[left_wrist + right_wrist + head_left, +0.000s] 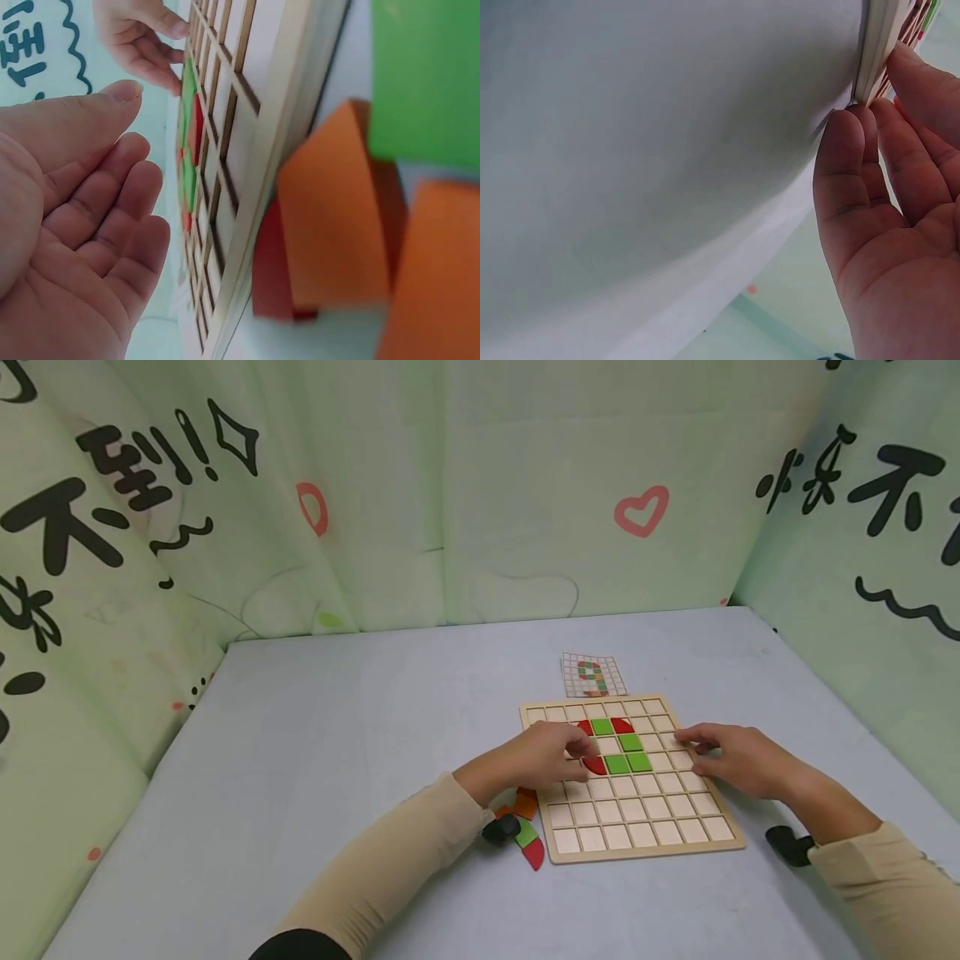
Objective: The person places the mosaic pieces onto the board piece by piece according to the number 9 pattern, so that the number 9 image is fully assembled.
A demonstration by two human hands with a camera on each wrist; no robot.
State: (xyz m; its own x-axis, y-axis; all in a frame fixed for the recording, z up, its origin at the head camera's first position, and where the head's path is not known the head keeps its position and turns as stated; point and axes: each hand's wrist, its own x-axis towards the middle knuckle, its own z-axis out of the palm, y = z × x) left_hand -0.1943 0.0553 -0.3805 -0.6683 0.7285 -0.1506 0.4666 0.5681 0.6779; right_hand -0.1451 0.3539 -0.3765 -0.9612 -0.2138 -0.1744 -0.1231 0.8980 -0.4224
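A wooden grid board lies on the table, with green square tiles and red curved-edge tiles set in its upper cells. My left hand hovers over the board's left side, close to the red tile at the left of the lower tile row. In the left wrist view its thumb and loosely bent fingers stand apart, and no tile shows between them. At the board's right edge my right hand rests, its fingers fairly straight and touching the rim.
Loose tiles lie beside the board's lower left corner: orange, green and red. Beyond the far edge is a pattern card showing a coloured grid. Printed curtains hang behind and beside the table.
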